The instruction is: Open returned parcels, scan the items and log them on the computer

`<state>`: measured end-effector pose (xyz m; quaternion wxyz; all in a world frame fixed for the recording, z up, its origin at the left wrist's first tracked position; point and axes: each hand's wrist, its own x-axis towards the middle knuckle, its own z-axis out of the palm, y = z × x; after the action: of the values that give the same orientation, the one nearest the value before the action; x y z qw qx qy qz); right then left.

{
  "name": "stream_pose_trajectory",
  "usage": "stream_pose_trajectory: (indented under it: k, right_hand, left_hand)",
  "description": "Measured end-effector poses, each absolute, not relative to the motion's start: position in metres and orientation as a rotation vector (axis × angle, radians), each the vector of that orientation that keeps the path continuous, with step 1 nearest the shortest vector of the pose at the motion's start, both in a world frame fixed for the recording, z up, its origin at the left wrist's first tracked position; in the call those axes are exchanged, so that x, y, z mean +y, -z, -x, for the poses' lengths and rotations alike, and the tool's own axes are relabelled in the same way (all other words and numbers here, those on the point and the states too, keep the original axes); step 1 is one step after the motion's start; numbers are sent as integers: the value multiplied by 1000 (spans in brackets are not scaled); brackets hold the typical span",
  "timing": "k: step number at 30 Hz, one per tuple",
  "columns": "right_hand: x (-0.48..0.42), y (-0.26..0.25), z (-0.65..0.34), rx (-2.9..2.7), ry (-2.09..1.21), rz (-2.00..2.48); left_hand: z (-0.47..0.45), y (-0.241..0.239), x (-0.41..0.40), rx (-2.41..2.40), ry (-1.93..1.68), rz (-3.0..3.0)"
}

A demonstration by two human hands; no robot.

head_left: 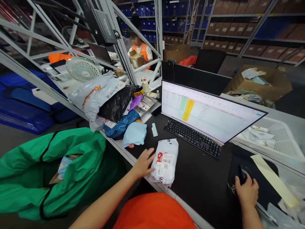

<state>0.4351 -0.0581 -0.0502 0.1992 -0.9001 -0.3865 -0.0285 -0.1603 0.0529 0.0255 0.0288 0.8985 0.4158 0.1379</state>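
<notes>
A white plastic parcel (166,161) with a red-and-white printed label lies on the black desktop in front of me. My left hand (143,163) rests at its left edge, fingers apart and stretched out, seemingly touching its side without gripping it. On the right, my right hand (247,190) is wrapped over a black computer mouse (243,173), which it partly covers. The mouse sits on a dark mouse pad (260,187). Between the hands and behind the parcel stand a black keyboard (194,137) and a lit monitor (207,111) showing a spreadsheet.
Bagged parcels (100,92) pile up at the left, beside a light blue bag (135,133). A green sack (78,143) stands open below the desk edge. To the right are a white basket (289,136) and a yellow paper strip (274,179). Another person (143,52) holds a box beyond the frame.
</notes>
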Motion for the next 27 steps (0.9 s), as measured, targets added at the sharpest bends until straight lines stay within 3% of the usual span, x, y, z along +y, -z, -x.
stream_pose_trajectory:
  k: [3,6,19,24,27]
  right_hand:
    - [-51,59,-442,-1030,180,2496]
    - [-41,62,-452,-1059,263,2471]
    - [-30,71,-458,-1206,432,2448]
    - [-31,71,-457,-1181,423,2450]
    - [-31,71,-456,-1166,389,2425]
  left_hand:
    - [179,-42,84,2046,-420,-2527]
    - [192,-51,114,2362,-186,-2279]
    - [204,-56,157,2280,171,-2392]
    - [209,-61,161,2279,5,-2305]
    - [212,-76,161,2401,-290,-2102]
